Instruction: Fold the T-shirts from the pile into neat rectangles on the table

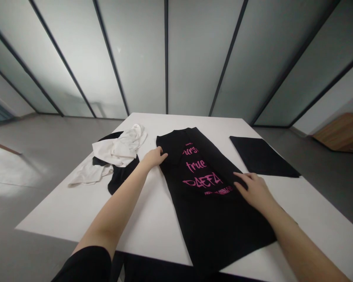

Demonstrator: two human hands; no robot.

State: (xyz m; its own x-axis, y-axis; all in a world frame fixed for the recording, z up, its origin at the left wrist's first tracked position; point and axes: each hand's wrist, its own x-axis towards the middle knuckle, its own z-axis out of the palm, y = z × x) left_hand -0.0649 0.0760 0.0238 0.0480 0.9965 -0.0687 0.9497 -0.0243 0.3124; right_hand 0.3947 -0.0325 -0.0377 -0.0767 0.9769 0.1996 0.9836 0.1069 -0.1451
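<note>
The black T-shirt [217, 219] lies on the white bench [153, 219], folded into a long strip, its plain hem reaching the near edge. Farther up, the right hand [254, 192] rests, fingers loosely parted, on its right fold beside bright pink lettering [196, 165]; beyond, the left hand [153, 157] touches the left side, whether its fingers pinch cloth I cannot tell.

Pink lettering [195, 165] on the shirt [223, 223] reads "true" in the middle; above, partly cut off, shows "ursi"; below, stylised letters resemble "DAEFA". The smallest lines are too blurred to read surely.
</note>
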